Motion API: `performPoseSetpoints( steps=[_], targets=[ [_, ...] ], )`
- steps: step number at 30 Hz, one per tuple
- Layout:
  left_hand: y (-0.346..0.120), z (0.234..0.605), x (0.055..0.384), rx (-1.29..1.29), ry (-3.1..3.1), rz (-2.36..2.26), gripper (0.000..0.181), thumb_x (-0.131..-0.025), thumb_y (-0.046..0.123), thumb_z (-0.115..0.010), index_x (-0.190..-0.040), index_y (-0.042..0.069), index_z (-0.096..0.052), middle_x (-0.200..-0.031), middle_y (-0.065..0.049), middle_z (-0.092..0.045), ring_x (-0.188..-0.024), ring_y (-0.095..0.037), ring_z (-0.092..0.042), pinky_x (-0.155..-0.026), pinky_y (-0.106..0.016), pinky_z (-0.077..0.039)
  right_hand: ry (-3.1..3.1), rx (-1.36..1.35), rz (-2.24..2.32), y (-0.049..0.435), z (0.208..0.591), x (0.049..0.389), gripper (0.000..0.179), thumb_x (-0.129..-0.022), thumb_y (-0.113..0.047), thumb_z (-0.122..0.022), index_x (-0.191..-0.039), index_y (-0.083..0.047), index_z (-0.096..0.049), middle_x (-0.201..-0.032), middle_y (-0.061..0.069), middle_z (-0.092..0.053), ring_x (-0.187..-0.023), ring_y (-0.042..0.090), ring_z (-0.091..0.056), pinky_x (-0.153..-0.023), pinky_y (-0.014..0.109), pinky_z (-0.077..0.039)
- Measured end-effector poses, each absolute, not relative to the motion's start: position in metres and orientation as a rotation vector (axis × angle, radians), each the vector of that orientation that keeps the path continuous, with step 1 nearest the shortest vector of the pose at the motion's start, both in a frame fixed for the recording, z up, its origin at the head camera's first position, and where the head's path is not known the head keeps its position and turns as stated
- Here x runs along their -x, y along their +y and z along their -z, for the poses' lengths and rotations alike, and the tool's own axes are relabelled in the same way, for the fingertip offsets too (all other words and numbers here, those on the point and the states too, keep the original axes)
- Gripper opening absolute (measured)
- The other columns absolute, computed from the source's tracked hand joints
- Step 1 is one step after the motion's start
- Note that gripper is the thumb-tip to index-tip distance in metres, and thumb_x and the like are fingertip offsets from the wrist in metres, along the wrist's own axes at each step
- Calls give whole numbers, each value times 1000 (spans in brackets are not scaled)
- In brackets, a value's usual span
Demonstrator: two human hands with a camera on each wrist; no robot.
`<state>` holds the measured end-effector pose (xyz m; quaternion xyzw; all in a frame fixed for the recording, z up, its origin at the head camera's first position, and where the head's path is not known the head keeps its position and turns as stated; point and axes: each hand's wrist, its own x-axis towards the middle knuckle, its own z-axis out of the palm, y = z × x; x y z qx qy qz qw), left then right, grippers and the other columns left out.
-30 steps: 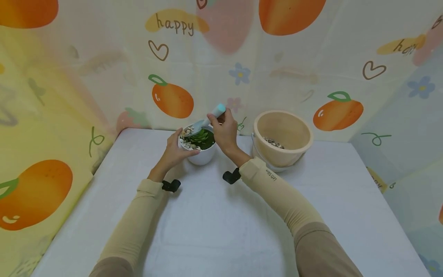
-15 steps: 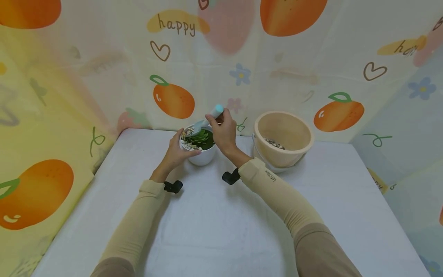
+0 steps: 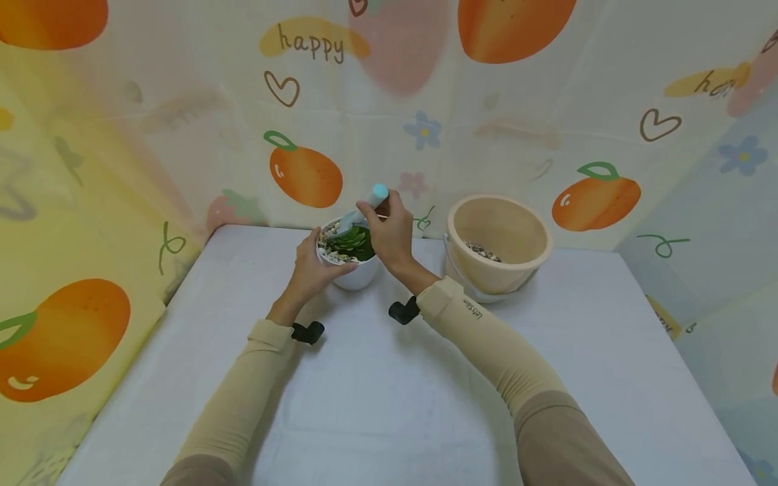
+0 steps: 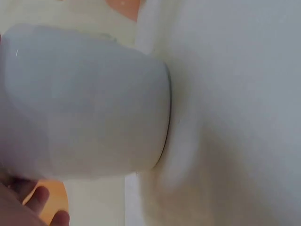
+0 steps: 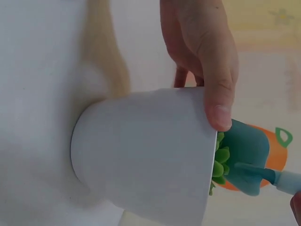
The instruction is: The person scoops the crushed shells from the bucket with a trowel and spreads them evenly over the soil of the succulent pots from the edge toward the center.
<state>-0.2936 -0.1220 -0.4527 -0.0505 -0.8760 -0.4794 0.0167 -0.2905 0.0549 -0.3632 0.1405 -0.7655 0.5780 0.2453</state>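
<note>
A white flower pot (image 3: 356, 277) stands on the table and holds a green succulent (image 3: 352, 239) with pale pebbles (image 3: 325, 252) along its left side. My left hand (image 3: 312, 272) grips the pot at its left rim; in the right wrist view, the thumb (image 5: 219, 101) presses on the outside near the rim. With my right hand (image 3: 392, 234) I hold a small light-blue trowel by its handle (image 3: 379, 195). The trowel's blade (image 5: 247, 155) slants down over the rim beside the leaves. Its tip is hidden behind the plant and pot in the right wrist view.
To the right of the pot stands a beige bucket (image 3: 516, 233) with a pale handle. Loose pebbles (image 3: 483, 252) lie at its bottom. A white cloth covers the table (image 3: 389, 405), and a fruit-printed backdrop (image 3: 377, 135) rises close behind the pot and bucket.
My right hand and the trowel handle have shifted slightly left, with the handle dipping a little. My left hand has moved slightly right along with the view and still holds the pot.
</note>
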Motion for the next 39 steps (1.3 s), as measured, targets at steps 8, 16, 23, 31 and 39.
performPoseSetpoints(
  steps=[8,16,23,31,39],
  targets=[
    [-132,451,305,259,-2745,1600,116,-73,42,-83,-157,10,-9,-161,-16,-17,-147,-36,-17,-116,-62,-20,-2110,-387,-1579,58,364,292,36,-93,-19,-66,-118,5,-55,-101,17,-70,-93,27,-69,-83,33,-58],
    [-129,451,307,219,-2726,1655,115,-74,41,-83,-157,13,-9,-160,-16,-18,-146,-35,-20,-117,-60,-20,-2079,-408,-1567,60,361,294,34,-94,-19,-65,-118,4,-56,-101,17,-70,-95,27,-70,-83,33,-58],
    [-119,455,295,121,-2677,1589,114,-73,42,-83,-156,11,-12,-157,-16,-24,-142,-36,-25,-114,-60,-24,-2058,-436,-1521,53,365,295,35,-93,-22,-66,-117,3,-57,-98,16,-71,-94,25,-71,-82,27,-58],
    [-113,449,290,100,-2726,1416,115,-74,50,-80,-156,9,-11,-156,-22,-24,-141,-42,-23,-111,-66,-20,-2026,-448,-1504,52,360,294,34,-92,-19,-68,-116,3,-58,-96,17,-71,-91,25,-71,-81,25,-57],
    [-119,452,297,155,-2734,1505,114,-76,44,-80,-157,11,-8,-159,-19,-17,-144,-38,-19,-114,-63,-23,-2015,-425,-1493,56,357,295,36,-91,-19,-69,-116,4,-59,-97,17,-72,-91,25,-71,-81,26,-58]
  ],
)
